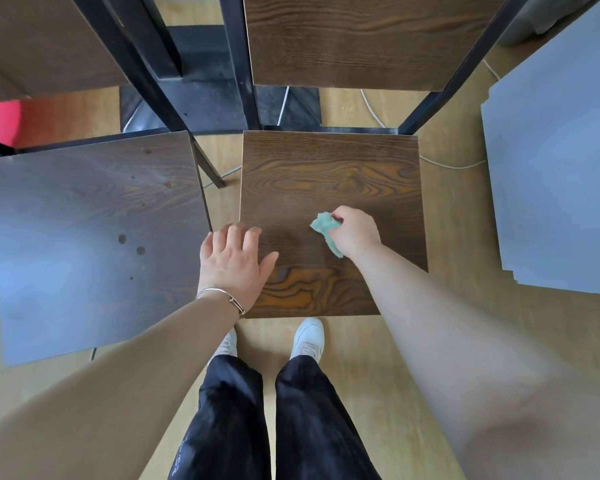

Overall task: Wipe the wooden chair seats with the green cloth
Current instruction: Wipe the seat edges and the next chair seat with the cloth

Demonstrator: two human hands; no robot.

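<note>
The middle chair seat (329,174) is bare across its far half and near right corner. Its near left edge is taken by the flat left hand (234,261), its middle right by the right hand (355,233) bunching the green cloth (324,228). The backrest (354,39) and black posts (239,60) wall the far edge; a narrow floor gap parts it from the left seat (90,237).

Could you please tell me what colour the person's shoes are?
White; the shoes show best in the head view, below the chair seat.
</note>
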